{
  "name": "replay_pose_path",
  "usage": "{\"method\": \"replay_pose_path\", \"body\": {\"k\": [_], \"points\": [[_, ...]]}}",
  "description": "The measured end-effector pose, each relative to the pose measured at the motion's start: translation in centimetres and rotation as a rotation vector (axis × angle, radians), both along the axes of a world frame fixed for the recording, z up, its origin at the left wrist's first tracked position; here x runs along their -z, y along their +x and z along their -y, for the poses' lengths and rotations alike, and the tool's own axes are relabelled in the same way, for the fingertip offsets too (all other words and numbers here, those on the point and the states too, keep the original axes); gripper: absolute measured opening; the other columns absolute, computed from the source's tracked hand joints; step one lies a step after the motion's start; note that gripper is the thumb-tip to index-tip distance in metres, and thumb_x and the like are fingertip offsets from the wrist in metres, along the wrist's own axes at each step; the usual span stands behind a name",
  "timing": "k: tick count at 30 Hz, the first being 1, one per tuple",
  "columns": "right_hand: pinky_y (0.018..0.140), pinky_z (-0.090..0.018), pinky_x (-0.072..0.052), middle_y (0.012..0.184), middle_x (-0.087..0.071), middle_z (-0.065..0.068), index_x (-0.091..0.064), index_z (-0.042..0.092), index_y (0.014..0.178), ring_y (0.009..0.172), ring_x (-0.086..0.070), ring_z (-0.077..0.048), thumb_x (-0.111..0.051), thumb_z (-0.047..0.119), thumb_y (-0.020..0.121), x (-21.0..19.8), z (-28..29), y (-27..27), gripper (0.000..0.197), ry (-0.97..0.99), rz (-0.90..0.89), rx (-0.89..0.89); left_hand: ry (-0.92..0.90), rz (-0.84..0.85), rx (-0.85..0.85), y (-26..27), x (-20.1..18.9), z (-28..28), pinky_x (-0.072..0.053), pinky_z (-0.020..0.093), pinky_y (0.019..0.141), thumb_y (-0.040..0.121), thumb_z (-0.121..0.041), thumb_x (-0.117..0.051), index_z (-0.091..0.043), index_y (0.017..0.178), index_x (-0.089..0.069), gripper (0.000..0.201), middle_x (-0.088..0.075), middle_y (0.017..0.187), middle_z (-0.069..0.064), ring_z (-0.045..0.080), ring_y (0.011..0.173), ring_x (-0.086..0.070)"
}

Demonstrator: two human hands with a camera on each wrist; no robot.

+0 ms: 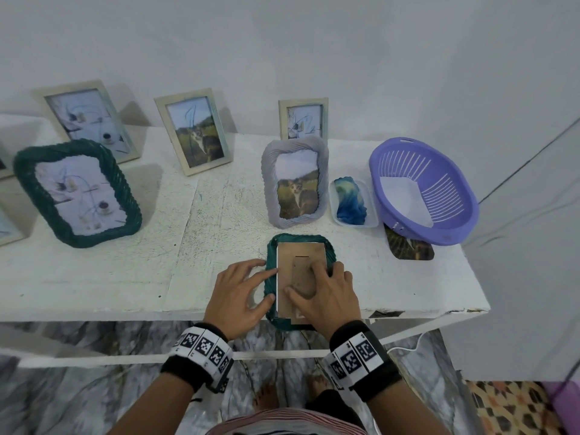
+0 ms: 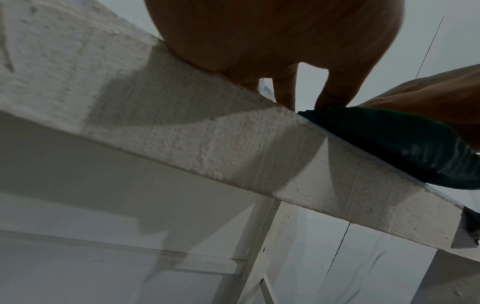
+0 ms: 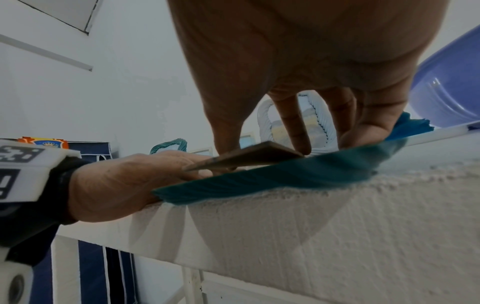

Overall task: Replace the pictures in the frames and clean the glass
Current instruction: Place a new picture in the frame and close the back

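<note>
A dark green rope-rim frame (image 1: 298, 239) lies face down at the front edge of the white table (image 1: 94, 277), its near end overhanging. A brown backing board (image 1: 301, 254) sits in it. My left hand (image 1: 248, 287) rests on the frame's left rim with fingers spread and fairly straight. My right hand (image 1: 317, 287) lies on the board, thumb and fingers pinching its stand flap. In the right wrist view the board (image 3: 246, 156) tilts up from the green frame (image 3: 285, 176), near my left hand (image 3: 116, 181). The left wrist view shows the frame's rim (image 2: 389, 144) from below.
Behind stands a grey frame with a cat picture (image 1: 295, 183). A blue cloth (image 1: 351, 202) lies in a clear tray, beside a purple basket (image 1: 423, 189) holding white paper. A loose picture (image 1: 408, 248) pokes from under the basket. A large green frame (image 1: 77, 193) and three pale wooden frames (image 1: 194, 130) stand left and back.
</note>
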State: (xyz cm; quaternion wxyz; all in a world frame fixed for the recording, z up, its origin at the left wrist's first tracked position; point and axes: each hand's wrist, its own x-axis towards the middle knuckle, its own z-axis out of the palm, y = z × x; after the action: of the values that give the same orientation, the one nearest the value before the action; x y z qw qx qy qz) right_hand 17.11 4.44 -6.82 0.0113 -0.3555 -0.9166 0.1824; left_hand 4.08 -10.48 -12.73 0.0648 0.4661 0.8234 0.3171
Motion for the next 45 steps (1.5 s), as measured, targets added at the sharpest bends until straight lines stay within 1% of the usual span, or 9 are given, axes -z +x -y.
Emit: {"method": "replay_pose_path", "body": {"k": [6,16,20,25,29,34,37,41,45], "points": [[0.082,-0.036,-0.046,0.115,-0.042,-0.01,-0.039,0.026,0.136,0.101,-0.043,-0.028,-0.054,0.071,0.077,0.1,-0.1,0.3,0.076,0.005,-0.001,-0.026,-0.011,-0.002,-0.002,-0.1,0.0,0.0,-0.031,0.034,0.095,0.085,-0.052,-0.05,-0.04,0.132,-0.056,0.049,-0.049,0.135,-0.012,0.012,0.124,-0.041],[0.085,-0.036,-0.046,0.121,-0.037,-0.01,-0.039,0.022,0.133,0.105,-0.041,-0.027,-0.055,0.069,0.079,-0.4,-0.1,0.2,0.073,0.007,0.038,-0.053,-0.026,-0.004,-0.006,-0.2,0.1,0.0,-0.029,0.033,0.096,0.085,-0.055,-0.049,-0.039,0.131,-0.058,0.05,-0.049,0.136,-0.013,0.012,0.124,-0.041],[0.085,-0.037,-0.046,0.121,-0.037,-0.01,-0.041,0.02,0.13,0.105,-0.041,-0.028,-0.053,0.068,0.081,-0.5,-0.4,0.4,0.069,-0.021,0.037,-0.078,-0.026,-0.007,-0.005,0.0,-0.1,-0.1,-0.034,0.039,0.098,0.085,-0.056,-0.049,-0.038,0.131,-0.057,0.05,-0.048,0.136,-0.011,0.013,0.125,-0.041],[0.084,-0.039,-0.047,0.112,-0.043,-0.011,-0.058,0.014,0.11,0.094,-0.048,-0.03,-0.053,0.037,0.09,-0.2,-1.0,1.0,0.03,-0.063,-0.075,-0.104,-0.037,-0.056,0.036,0.9,-1.0,-0.8,-0.028,0.036,0.102,0.09,-0.055,-0.047,-0.033,0.142,-0.046,0.057,-0.031,0.154,-0.006,0.016,0.136,-0.029],[0.078,-0.037,-0.047,0.103,-0.048,-0.012,-0.062,0.012,0.111,0.086,-0.051,-0.031,-0.051,0.022,0.091,0.3,-2.0,1.6,0.025,-0.077,-0.146,-0.176,-0.099,-0.146,0.207,1.7,-1.3,-1.8,-0.028,0.038,0.108,0.095,-0.057,-0.039,-0.032,0.144,-0.045,0.055,-0.029,0.159,-0.009,0.015,0.141,-0.027],[0.07,-0.035,-0.045,0.093,-0.06,-0.009,-0.066,0.007,0.105,0.081,-0.054,-0.029,-0.042,0.019,0.089,0.8,-3.4,4.1,0.031,-0.053,-0.299,-0.249,-0.107,-0.113,0.21,1.4,-1.3,-2.4,-0.035,0.042,0.104,0.092,-0.064,-0.04,-0.032,0.136,-0.051,0.055,-0.04,0.15,-0.009,0.016,0.134,-0.035],[0.072,-0.028,-0.042,0.092,-0.064,-0.003,-0.067,0.011,0.093,0.08,-0.056,-0.024,-0.043,0.018,0.087,1.1,-4.1,6.2,0.026,-0.047,-0.318,-0.332,-0.103,-0.097,0.223,1.2,-1.2,-2.4,-0.037,0.04,0.102,0.091,-0.065,-0.043,-0.033,0.136,-0.049,0.056,-0.04,0.149,-0.009,0.017,0.133,-0.035],[0.083,-0.018,-0.041,0.106,-0.068,0.0,-0.07,0.015,0.089,0.091,-0.054,-0.014,-0.057,0.026,0.085,1.4,-4.0,7.9,0.017,-0.02,-0.349,-0.426,-0.083,-0.088,0.225,1.3,-1.2,-2.3,-0.04,0.041,0.098,0.09,-0.064,-0.045,-0.033,0.135,-0.05,0.055,-0.039,0.149,-0.01,0.017,0.132,-0.035],[0.084,-0.02,-0.042,0.107,-0.07,-0.001,-0.072,0.015,0.089,0.093,-0.053,-0.012,-0.056,0.029,0.086,1.9,-3.7,8.2,0.021,0.011,-0.38,-0.451,-0.08,-0.084,0.223,1.3,-1.1,-2.3,-0.04,0.042,0.098,0.089,-0.064,-0.046,-0.033,0.135,-0.05,0.055,-0.039,0.149,-0.01,0.017,0.132,-0.035]]}}
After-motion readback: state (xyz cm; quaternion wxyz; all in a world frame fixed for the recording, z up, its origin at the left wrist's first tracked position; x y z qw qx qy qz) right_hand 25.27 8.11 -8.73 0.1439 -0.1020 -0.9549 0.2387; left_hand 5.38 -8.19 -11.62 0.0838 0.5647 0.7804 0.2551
